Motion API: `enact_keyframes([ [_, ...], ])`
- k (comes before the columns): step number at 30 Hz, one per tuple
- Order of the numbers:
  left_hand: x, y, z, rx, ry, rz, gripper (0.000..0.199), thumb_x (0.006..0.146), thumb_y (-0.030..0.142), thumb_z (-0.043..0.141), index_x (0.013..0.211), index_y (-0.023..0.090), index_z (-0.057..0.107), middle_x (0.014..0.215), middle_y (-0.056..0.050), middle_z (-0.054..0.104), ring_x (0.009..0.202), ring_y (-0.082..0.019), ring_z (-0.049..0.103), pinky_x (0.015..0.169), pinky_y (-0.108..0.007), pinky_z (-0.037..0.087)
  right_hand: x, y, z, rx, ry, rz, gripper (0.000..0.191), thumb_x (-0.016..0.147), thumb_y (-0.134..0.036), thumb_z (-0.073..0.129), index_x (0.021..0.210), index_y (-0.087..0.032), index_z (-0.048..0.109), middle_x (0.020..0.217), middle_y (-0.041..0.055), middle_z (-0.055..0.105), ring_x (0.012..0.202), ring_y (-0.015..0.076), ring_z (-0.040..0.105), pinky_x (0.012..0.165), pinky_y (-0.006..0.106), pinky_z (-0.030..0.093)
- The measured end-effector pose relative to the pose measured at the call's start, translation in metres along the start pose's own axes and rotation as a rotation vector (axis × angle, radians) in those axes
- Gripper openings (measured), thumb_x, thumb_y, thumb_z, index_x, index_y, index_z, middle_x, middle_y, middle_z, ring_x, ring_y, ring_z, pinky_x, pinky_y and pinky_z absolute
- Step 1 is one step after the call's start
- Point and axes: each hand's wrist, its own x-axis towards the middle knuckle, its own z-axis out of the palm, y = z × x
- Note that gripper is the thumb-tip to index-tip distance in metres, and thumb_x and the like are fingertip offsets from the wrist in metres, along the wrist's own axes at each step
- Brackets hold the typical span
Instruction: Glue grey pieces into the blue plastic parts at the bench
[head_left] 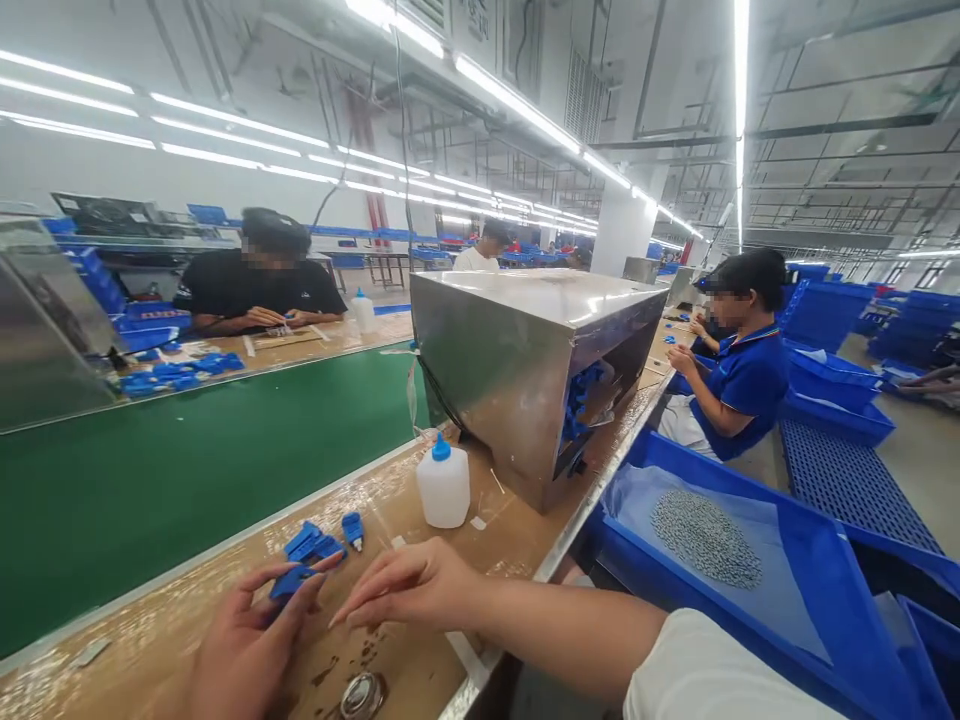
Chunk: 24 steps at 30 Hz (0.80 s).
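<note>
My left hand [251, 640] is closed around a small blue plastic part [291, 580], gripping it between thumb and fingers. Just right of it, my right hand [409, 590] has its fingertips pinched together, pointing toward the left hand; whatever sits between them is too small to make out. Beyond the hands, several more blue plastic parts [311, 541] lie in a small group on the brown bench top [420, 665], with a single blue part [352, 530] beside them. A small round shiny dish [361, 694] rests near the bench's front, with dark wet spots around it.
A white squeeze bottle [442, 487] with a blue cap stands ahead, before a large metal box [510, 385]. Along the left runs a green belt [187, 470]. At right, a blue bin [817, 590] holds many small metal pieces [705, 537]. Co-workers sit across and farther along the bench.
</note>
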Motion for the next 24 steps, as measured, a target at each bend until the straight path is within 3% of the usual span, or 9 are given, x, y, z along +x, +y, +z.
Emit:
enact_keyframes([
  [3,0.01,-0.014,-0.018,0.053,0.003,-0.127,0.069,0.043,0.057,0.089,0.095,0.026,0.057,0.056,0.005,0.063,0.043,-0.018,0.051,0.035,-0.023,0.034,-0.028,-0.001,-0.003,0.138,0.083,0.093,0.036,0.068,-0.052,0.093,0.083,-0.021,0.084,0.085,0.004,0.071,0.063,0.013,0.063,0.062,0.027,0.057],
  [6,0.014,-0.016,-0.013,-0.003,0.019,-0.155,0.071,0.038,0.056,0.09,0.09,0.028,0.05,0.057,0.007,0.064,0.046,-0.017,0.052,0.039,-0.024,0.041,-0.055,-0.011,-0.022,0.303,0.299,0.148,0.04,0.066,-0.051,0.095,0.083,-0.017,0.082,0.078,0.0029,0.068,0.057,0.0114,0.061,0.055,0.025,0.055],
  [11,0.012,-0.012,0.001,-0.096,0.096,-0.089,0.068,0.038,0.06,0.087,0.079,0.028,0.044,0.056,0.01,0.064,0.049,-0.017,0.048,0.039,-0.024,0.04,-0.073,-0.058,-0.101,0.576,0.782,0.1,0.049,0.06,-0.044,0.101,0.091,-0.016,0.077,0.071,-0.0018,0.064,0.057,0.0053,0.054,0.052,0.015,0.05],
  [14,0.009,-0.012,0.0,-0.093,0.076,-0.107,0.063,0.04,0.053,0.087,0.084,0.031,0.049,0.055,0.01,0.062,0.052,-0.018,0.05,0.042,-0.025,0.041,-0.068,-0.088,-0.137,0.59,0.788,0.23,0.051,0.057,-0.038,0.103,0.086,-0.01,0.073,0.071,-0.0009,0.063,0.056,0.004,0.053,0.046,0.011,0.046],
  [18,0.007,-0.012,-0.003,-0.086,0.016,-0.128,0.066,0.043,0.044,0.09,0.092,0.03,0.048,0.061,0.008,0.062,0.054,-0.017,0.051,0.045,-0.024,0.042,-0.074,-0.104,-0.142,0.524,0.708,0.339,0.054,0.053,-0.039,0.104,0.083,-0.008,0.072,0.069,-0.0011,0.061,0.057,0.0043,0.055,0.05,0.012,0.051],
  [21,0.008,-0.015,-0.006,-0.093,0.004,-0.115,0.065,0.045,0.044,0.091,0.092,0.029,0.048,0.065,0.007,0.063,0.055,-0.016,0.052,0.047,-0.023,0.043,-0.091,-0.11,-0.146,0.432,0.777,0.233,0.053,0.057,-0.043,0.102,0.089,-0.011,0.074,0.071,-0.001,0.063,0.058,0.0056,0.056,0.05,0.014,0.052],
  [24,0.013,-0.021,-0.01,-0.125,-0.03,-0.129,0.069,0.042,0.041,0.093,0.092,0.028,0.047,0.068,0.007,0.065,0.054,-0.016,0.052,0.047,-0.023,0.043,-0.092,-0.124,-0.174,0.249,0.967,0.038,0.043,0.064,-0.04,0.099,0.085,-0.014,0.071,0.07,-0.0011,0.062,0.056,0.0068,0.055,0.049,0.016,0.052],
])
